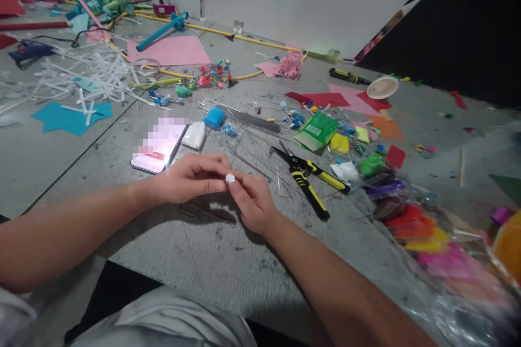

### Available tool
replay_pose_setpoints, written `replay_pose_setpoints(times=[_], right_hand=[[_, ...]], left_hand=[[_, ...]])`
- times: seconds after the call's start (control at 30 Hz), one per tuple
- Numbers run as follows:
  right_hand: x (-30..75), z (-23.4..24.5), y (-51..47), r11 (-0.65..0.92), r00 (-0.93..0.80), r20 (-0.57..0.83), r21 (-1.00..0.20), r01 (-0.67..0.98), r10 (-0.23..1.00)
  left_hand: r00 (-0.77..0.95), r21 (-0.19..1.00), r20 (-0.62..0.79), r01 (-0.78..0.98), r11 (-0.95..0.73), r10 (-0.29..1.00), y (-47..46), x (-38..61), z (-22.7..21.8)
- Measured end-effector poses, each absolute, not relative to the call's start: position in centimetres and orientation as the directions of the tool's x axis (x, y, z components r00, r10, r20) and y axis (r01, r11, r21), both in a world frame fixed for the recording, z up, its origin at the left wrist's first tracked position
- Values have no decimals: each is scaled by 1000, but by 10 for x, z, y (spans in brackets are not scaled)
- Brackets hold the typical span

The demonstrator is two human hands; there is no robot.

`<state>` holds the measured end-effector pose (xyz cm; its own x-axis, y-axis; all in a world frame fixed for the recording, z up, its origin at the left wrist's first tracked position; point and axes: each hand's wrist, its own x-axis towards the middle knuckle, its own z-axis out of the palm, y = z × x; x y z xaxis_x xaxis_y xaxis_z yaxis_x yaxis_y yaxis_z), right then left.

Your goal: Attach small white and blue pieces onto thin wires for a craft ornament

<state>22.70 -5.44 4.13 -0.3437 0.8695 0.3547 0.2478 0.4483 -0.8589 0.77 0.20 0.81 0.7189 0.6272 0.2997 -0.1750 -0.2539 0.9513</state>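
A small white lump of modelling clay (230,178) shows between my fingertips, in front of my body. My right hand (257,201) pinches it with the thumb and bent fingers. From the other side, my left hand (194,178) presses its thumb and fingertips against the same lump; the far fingers partly hide behind it. Just beyond my left hand lie an open white clay packet (194,135), a blue clay packet (214,117) and a lit phone (159,147). Yellow-and-black pliers (307,173) rest with handles spread to the right of my right hand.
Thin metal wires (256,119) lie beyond my hands, near a green packet (316,131). Colourful clay bags (411,222) pile up at the right. White paper strips (101,73) and a blue paper sheet (73,116) are at the left. A yellow hoop (260,42) lies farther back.
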Motion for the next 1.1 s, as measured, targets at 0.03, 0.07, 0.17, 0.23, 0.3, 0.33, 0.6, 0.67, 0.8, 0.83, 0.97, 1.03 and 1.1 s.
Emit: replay_pose_setpoints(times=[0.03,0.07,0.17,0.23,0.3,0.33,0.6,0.67,0.8,0.83,0.97,1.03,1.1], right_hand=[[227,42,-55,445,-346,352,-862,244,870],[226,42,-55,443,-349,349,-863,243,870],[226,42,-54,445,-355,347,-861,246,868],[227,42,-54,453,-358,353,-856,249,864],[227,41,-54,463,-362,361,-849,254,860],[227,41,-54,468,-359,365,-845,260,859],[226,40,-57,483,-259,409,-783,392,875],[226,39,-57,497,-246,432,-751,435,868],[226,38,-58,528,-237,475,-704,475,847],[226,38,-58,533,-242,479,-700,475,844],[227,42,-60,561,-267,495,-697,446,827],[229,43,-60,534,-209,496,-726,433,843],[231,42,-58,484,-113,486,-763,428,867]], left_hand=[[723,949,308,-184,-257,619,2,7,8],[724,947,314,-190,-260,614,2,7,7],[723,943,322,-189,-273,611,3,8,7],[725,943,319,-175,-284,610,4,8,7],[732,942,314,-157,-298,605,4,8,8],[735,941,311,-151,-302,602,4,8,9],[692,923,363,-173,-345,624,2,6,9],[679,907,387,-160,-389,623,2,6,8],[668,895,394,-121,-430,631,2,8,7],[668,895,391,-115,-431,633,2,8,6],[688,883,375,-61,-466,621,6,7,4],[728,835,354,37,-550,586,9,6,0],[783,728,292,191,-659,549,9,5,-5]])
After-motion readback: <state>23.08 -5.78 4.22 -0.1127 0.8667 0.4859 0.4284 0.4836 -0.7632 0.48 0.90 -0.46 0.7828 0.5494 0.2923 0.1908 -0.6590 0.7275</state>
